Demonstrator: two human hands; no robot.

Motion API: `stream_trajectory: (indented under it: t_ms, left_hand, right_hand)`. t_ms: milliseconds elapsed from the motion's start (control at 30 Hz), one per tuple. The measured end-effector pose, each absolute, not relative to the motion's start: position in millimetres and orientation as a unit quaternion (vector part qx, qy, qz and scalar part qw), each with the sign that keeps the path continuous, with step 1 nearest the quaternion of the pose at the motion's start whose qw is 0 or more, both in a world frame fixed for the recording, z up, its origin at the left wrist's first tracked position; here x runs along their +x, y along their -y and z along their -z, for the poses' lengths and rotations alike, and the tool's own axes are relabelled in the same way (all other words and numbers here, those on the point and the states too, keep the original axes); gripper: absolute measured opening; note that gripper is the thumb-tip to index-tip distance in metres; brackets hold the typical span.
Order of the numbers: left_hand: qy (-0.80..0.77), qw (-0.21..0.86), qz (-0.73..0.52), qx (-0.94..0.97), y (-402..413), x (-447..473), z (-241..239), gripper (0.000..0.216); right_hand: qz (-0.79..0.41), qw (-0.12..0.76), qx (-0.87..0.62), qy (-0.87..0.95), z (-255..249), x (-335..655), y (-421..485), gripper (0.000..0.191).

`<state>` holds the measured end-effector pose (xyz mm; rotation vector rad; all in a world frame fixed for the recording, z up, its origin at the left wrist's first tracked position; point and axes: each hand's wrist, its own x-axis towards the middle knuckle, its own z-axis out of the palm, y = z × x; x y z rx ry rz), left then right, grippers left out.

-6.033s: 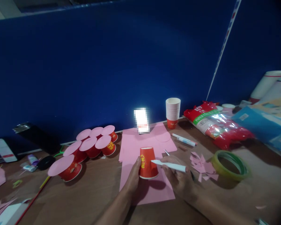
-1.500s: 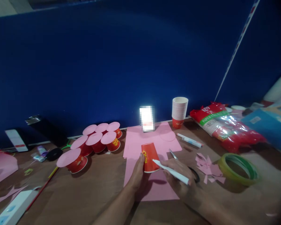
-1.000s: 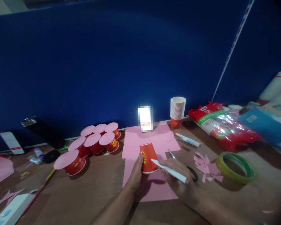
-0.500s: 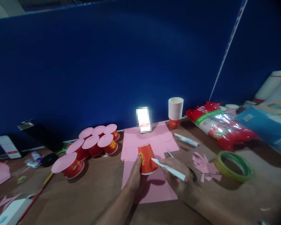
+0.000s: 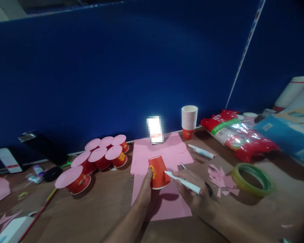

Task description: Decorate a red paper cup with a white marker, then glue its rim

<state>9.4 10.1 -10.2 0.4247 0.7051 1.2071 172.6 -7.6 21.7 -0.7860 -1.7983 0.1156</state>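
Left hand (image 5: 146, 193) grip clamps inverted red paper cup (image 5: 158, 172) on pink paper sheet (image 5: 164, 206); right hand (image 5: 192, 194) grips white pen (image 5: 182, 182), tip at rim. Judgement: press cup flat, trace snug to rim.

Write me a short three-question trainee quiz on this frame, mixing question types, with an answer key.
1. True or false: the left hand holds the upturned red paper cup on the pink paper sheet.
2. What does the right hand hold? A) the green tape ring B) the white marker pen C) scissors
3. Fill in: the pen's tip sits at the cup's ____ edge, beside the paper.

Key
1. True; the cup stands mouth down.
2. B; the tape ring lies apart on the brown table.
3. Lower.
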Motion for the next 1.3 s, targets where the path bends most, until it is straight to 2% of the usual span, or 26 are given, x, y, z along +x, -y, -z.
stream_trajectory:
  t_ms: [200,400,600,1000,1300]
  left_hand:
    - [-0.330,0.737,-0.559,0.186,-10,9,9,0.039]
    - [-0.341,0.738,-0.556,0.173,-10,11,8,0.043]
    - [-0.335,0.739,-0.561,0.162,-9,11,5,0.036]
    - [-0.328,0.752,-0.549,0.163,-10,7,11,0.039]
    - [-0.306,0.768,-0.534,0.176,-10,8,13,0.045]
  right_hand:
    - [-0.046,0.554,-0.341,0.758,-24,173,9,0.021]
    - [-0.057,0.551,-0.338,0.761,-22,173,8,0.020]
    - [-0.060,0.558,-0.336,0.757,-24,173,9,0.019]
    - [-0.094,0.560,-0.322,0.757,-21,173,7,0.020]
    - [-0.065,0.551,-0.332,0.763,-14,175,4,0.024]
